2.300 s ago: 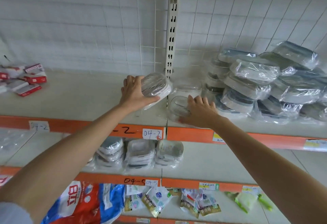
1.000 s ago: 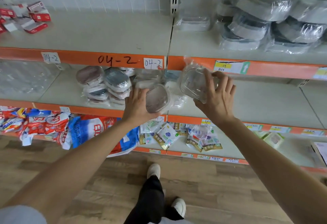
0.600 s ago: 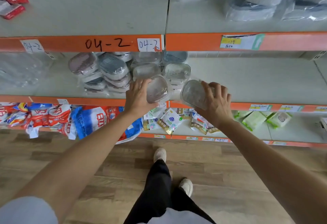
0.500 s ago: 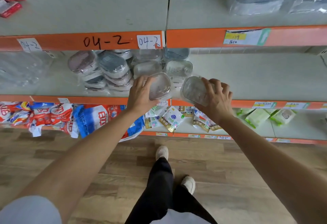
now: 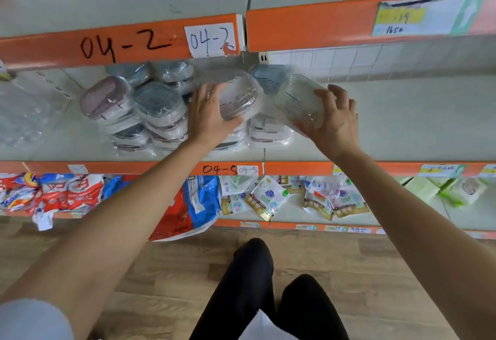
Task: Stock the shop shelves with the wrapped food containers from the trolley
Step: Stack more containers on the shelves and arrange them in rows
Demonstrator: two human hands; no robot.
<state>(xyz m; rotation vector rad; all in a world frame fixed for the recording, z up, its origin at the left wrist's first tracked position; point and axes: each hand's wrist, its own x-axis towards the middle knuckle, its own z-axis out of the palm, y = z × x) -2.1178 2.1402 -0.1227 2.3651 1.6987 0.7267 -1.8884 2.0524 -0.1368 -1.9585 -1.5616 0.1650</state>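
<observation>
My left hand [image 5: 208, 117] grips a wrapped container with a pinkish-brown lid [image 5: 239, 98], held tilted over the stack on the middle shelf [image 5: 402, 125]. A clear wrapped container [image 5: 300, 100] sits tilted in my right hand [image 5: 335, 122], just right of the stack. Several wrapped containers with pink and grey lids [image 5: 139, 106] are piled on that shelf to the left and beneath my hands. The trolley is out of view.
The orange front edge of the upper shelf [image 5: 134, 44] marked 04-2 hangs close above my hands. The lower shelf holds red and blue bags [image 5: 188, 205] and small sachets [image 5: 268, 197]. My legs [image 5: 255, 286] stand on the wooden floor.
Both hands came down from the top shelf to the middle shelf, each still holding its container, and have pushed further in over the stack. The view dropped with them.
</observation>
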